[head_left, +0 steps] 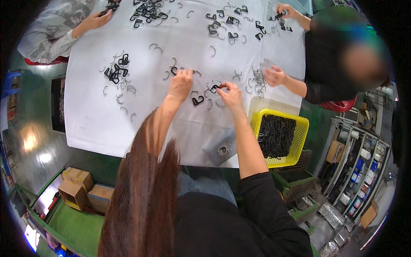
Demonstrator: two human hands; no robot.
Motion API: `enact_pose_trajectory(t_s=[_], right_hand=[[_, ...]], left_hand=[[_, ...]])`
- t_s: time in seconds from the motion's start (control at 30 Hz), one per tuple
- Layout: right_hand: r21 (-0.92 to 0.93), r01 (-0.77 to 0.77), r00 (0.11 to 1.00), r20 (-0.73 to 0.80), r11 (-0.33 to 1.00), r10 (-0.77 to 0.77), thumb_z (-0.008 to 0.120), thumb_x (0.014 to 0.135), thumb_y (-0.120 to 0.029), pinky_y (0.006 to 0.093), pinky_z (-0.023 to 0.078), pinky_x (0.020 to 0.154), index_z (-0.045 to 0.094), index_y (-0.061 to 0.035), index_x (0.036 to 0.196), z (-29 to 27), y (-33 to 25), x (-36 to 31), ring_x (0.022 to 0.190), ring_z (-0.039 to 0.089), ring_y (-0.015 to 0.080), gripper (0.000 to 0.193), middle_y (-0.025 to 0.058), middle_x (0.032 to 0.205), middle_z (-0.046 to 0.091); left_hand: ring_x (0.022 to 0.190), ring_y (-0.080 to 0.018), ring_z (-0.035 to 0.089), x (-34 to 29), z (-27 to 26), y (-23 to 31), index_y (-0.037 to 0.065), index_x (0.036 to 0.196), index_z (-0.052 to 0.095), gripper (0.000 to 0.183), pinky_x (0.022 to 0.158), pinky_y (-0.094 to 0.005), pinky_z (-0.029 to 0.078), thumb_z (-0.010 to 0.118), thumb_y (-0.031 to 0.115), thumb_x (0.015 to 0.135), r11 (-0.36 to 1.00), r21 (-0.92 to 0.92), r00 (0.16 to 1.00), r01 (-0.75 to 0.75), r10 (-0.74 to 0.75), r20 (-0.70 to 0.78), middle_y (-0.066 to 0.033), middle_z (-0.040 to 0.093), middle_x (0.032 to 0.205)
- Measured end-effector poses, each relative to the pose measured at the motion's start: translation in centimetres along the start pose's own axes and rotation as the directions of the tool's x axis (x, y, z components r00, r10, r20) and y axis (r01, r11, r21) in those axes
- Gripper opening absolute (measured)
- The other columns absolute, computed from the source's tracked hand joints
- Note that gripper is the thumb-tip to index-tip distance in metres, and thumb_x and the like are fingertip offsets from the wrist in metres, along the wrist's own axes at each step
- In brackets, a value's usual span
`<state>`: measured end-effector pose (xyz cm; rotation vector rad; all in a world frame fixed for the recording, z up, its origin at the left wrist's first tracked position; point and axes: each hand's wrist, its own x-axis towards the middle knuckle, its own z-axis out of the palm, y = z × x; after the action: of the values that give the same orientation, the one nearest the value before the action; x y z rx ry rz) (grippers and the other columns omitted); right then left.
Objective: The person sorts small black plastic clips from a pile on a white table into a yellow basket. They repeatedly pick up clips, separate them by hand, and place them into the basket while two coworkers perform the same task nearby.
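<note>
Above the white tabletop, my left hand (181,84) has its fingers closed beside a black hook-shaped piece (174,71); what they pinch is hidden behind them. Between the thumb and fingertips of my right hand (231,96) is a small black hook-shaped clip (215,87). Just left of that hand lies another black clip (198,101), with thin grey curved pieces (209,103) around it. A loose pile of black clips (115,73) and grey curved pieces lies farther left.
A yellow basket (302,141) full of dark clips stands at the table's right corner, near my right forearm. A clear bag (220,150) lies at the near edge. Co-workers' hands (276,76) (96,20) work at the right and far left. More clips (147,12) lie at the back.
</note>
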<state>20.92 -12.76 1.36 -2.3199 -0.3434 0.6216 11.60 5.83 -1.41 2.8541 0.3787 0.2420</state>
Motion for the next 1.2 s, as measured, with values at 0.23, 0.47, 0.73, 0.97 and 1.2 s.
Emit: enact_pose_trajectory(t_s=[0.23, 0.47, 0.73, 0.97, 1.2], right_hand=[[0.63, -0.288, 0.952, 0.271, 0.721, 0.144, 0.064, 0.082, -0.014, 0.0267, 0.048, 0.074, 0.064, -0.0015, 0.092, -4.3, 1.0, -4.4, 0.081, 0.064, 0.017, 0.016, 0.0073, 0.09, 0.066], [0.715, -0.431, 0.873, 0.484, 0.551, 0.054, 0.07, 0.078, -0.016, 0.035, 0.05, 0.072, 0.059, -0.0049, 0.091, -3.0, -1.8, -4.3, 0.075, 0.062, 0.0211, 0.021, 0.0063, 0.085, 0.062], [-0.429, 0.182, 0.978, 0.173, 0.885, -0.117, 0.075, 0.07, -0.025, 0.0416, 0.048, 0.069, 0.054, -0.0119, 0.094, 4.4, -3.2, -3.9, 0.082, 0.06, 0.0326, 0.034, 0.0091, 0.102, 0.056], [-0.267, 0.164, 0.979, 0.161, 0.95, -0.124, 0.072, 0.071, -0.023, 0.0414, 0.047, 0.07, 0.055, -0.009, 0.085, 4.2, -2.9, -4.4, 0.084, 0.06, 0.0298, 0.026, 0.0093, 0.092, 0.059], [-0.122, -0.022, 0.971, -0.238, 0.992, -0.008, 0.069, 0.07, -0.019, 0.0319, 0.047, 0.065, 0.06, -0.0014, 0.083, -9.4, 1.6, -11.2, 0.068, 0.059, 0.0214, 0.023, 0.0127, 0.074, 0.062]], left_hand=[[0.074, -0.0185, 0.06, -2.1, -4.6, -4.3, 0.003, 0.098, 0.058, 0.025, 0.068, -0.0354, 0.054, 0.056, 0.026, 0.089, -0.438, -0.779, 0.684, 0.449, -0.392, 0.615, -0.0066, 0.06, 0.083], [0.077, -0.0267, 0.061, -1.1, -2.2, -3.5, 0.008, 0.101, 0.057, 0.038, 0.069, -0.0368, 0.048, 0.072, 0.027, 0.073, 0.779, -0.477, 0.879, 0.407, -0.477, -0.029, -0.0134, 0.064, 0.087], [0.085, -0.0303, 0.06, -0.1, -1.6, -4.5, 0.006, 0.098, 0.054, 0.04, 0.074, -0.0385, 0.048, 0.076, 0.017, 0.067, 0.707, -0.469, 0.842, 0.529, -0.506, 0.187, -0.0131, 0.063, 0.091], [0.075, -0.0266, 0.058, -1.9, -1.7, -5.3, 0.003, 0.081, 0.057, 0.028, 0.068, -0.0369, 0.047, 0.076, 0.018, 0.068, 0.724, -0.531, 0.88, 0.44, -0.466, 0.093, -0.0126, 0.061, 0.081], [0.072, -0.0165, 0.059, -2.4, -3.5, 9.1, 0.003, 0.086, 0.06, 0.025, 0.067, -0.0296, 0.048, 0.071, 0.022, 0.076, 0.491, -0.793, 0.933, 0.36, -0.181, 0.311, -0.0094, 0.064, 0.079]])
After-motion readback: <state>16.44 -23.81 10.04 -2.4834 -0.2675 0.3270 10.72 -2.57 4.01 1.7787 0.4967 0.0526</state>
